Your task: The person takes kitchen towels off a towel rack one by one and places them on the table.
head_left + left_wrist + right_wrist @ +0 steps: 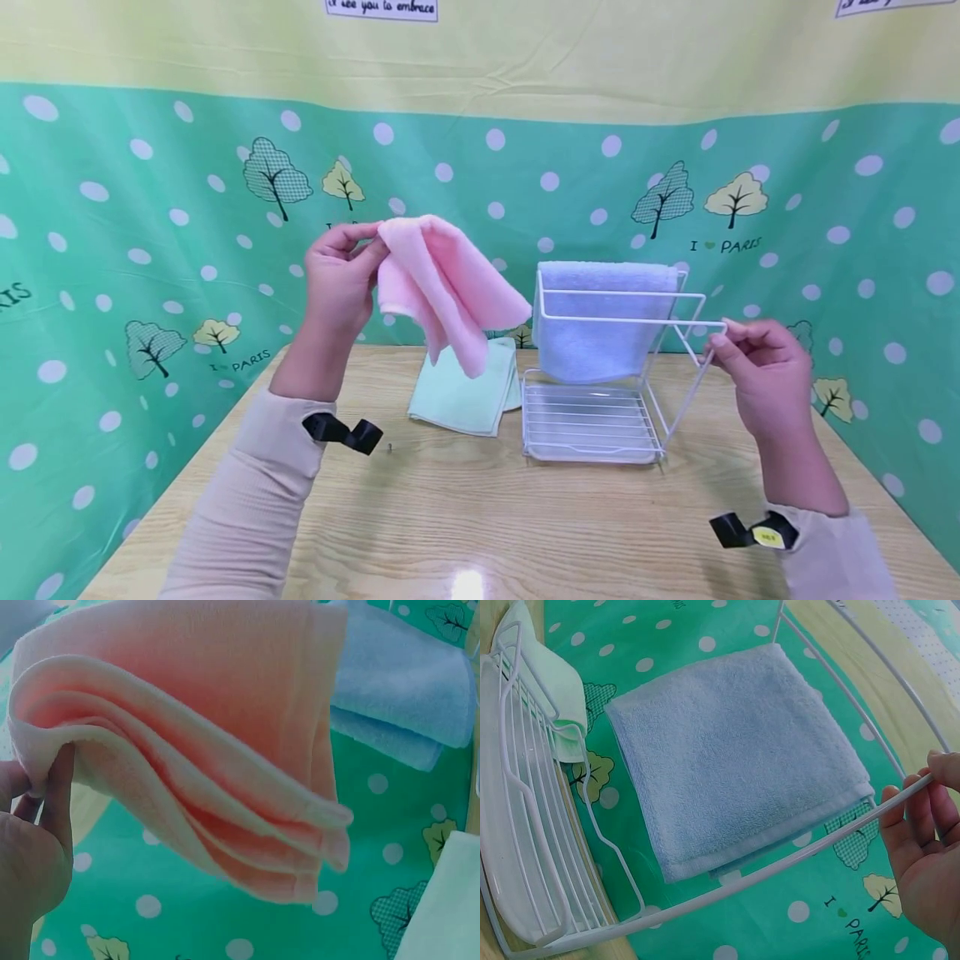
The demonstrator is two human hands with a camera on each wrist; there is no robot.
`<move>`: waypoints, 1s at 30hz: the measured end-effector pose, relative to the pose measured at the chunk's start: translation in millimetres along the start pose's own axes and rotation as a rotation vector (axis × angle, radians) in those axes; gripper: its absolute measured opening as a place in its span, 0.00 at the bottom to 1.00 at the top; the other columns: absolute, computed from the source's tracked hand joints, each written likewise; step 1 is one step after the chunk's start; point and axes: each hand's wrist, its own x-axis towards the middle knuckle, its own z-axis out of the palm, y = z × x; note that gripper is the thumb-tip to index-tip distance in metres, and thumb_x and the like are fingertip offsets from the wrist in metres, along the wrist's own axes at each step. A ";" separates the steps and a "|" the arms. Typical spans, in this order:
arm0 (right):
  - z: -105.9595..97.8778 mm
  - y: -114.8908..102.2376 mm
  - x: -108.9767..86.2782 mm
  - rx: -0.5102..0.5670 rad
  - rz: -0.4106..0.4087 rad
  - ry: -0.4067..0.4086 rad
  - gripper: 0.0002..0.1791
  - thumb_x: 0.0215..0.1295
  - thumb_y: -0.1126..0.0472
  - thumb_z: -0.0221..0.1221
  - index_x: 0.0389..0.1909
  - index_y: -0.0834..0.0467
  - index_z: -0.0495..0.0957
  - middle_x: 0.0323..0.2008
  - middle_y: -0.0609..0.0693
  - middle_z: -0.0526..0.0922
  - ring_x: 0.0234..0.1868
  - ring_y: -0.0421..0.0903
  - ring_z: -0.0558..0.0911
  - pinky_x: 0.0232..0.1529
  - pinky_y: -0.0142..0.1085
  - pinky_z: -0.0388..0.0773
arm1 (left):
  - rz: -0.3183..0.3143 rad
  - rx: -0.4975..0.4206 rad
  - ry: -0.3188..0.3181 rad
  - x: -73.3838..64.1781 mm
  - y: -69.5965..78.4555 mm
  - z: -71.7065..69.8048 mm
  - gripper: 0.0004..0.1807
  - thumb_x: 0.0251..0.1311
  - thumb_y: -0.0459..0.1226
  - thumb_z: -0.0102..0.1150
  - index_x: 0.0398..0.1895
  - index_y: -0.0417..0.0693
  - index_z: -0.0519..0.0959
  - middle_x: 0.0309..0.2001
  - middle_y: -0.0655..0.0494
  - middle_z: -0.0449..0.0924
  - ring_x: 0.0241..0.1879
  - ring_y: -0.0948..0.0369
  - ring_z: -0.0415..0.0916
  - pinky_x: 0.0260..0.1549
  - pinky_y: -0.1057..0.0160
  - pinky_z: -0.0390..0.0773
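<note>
A folded pink towel (450, 283) hangs in the air from my left hand (337, 275), which pinches it at one edge between thumb and fingers. In the left wrist view its layers (187, 765) droop in loose folds. On the right, my right hand (768, 375) grips the upper front corner of a white wire rack (630, 319). A blue towel (600, 325) is draped over the rack's rear top bar; in the right wrist view the blue towel (735, 757) hangs flat, with the right fingers (900, 825) around the near bar.
A folded mint-green towel (461, 392) lies on the wooden table (450, 508), left of the rack. The rack's base holds a wire shelf over a pale tray (592, 425). A green patterned curtain (495, 167) stands behind the table.
</note>
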 end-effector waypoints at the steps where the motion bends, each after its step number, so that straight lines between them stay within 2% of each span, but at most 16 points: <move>1: 0.0 0.0 0.1 -0.004 0.002 0.004 0.07 0.58 0.83 0.58 0.38 0.77 0.75 0.33 0.56 0.83 0.31 0.45 0.83 0.36 0.34 0.83 | -0.007 -0.001 0.000 -0.5 -0.6 -1.8 0.05 0.53 0.24 0.68 0.34 0.37 0.86 0.35 0.46 0.85 0.35 0.54 0.86 0.34 0.60 0.84; 8: 0.5 -0.6 0.1 -0.013 0.010 0.017 0.07 0.58 0.83 0.58 0.38 0.77 0.75 0.33 0.56 0.83 0.31 0.45 0.83 0.36 0.34 0.83 | -0.023 0.041 0.033 -5.9 -4.7 -13.9 0.05 0.54 0.26 0.67 0.34 0.38 0.86 0.36 0.47 0.85 0.36 0.55 0.86 0.36 0.61 0.84; 13: 0.7 -0.8 0.6 0.000 0.007 0.015 0.07 0.58 0.83 0.58 0.38 0.77 0.75 0.33 0.57 0.83 0.31 0.45 0.83 0.36 0.35 0.83 | -0.032 0.051 0.069 -8.4 -8.7 -23.3 0.05 0.55 0.25 0.67 0.34 0.41 0.87 0.36 0.49 0.85 0.33 0.57 0.85 0.33 0.63 0.84; 22: 0.9 -0.4 0.1 -0.033 0.024 0.028 0.07 0.59 0.82 0.58 0.38 0.77 0.75 0.32 0.56 0.82 0.32 0.45 0.83 0.37 0.34 0.82 | -0.111 0.071 0.112 -12.8 -17.0 -38.8 0.05 0.55 0.25 0.67 0.33 0.41 0.86 0.35 0.49 0.85 0.32 0.58 0.84 0.35 0.61 0.84; 30: 0.7 0.0 0.0 -0.041 0.027 0.027 0.07 0.58 0.83 0.58 0.38 0.77 0.75 0.32 0.56 0.82 0.31 0.45 0.83 0.37 0.34 0.82 | -0.165 0.097 0.166 -18.7 -27.5 -58.6 0.05 0.54 0.25 0.67 0.33 0.41 0.86 0.36 0.50 0.84 0.32 0.58 0.84 0.34 0.61 0.84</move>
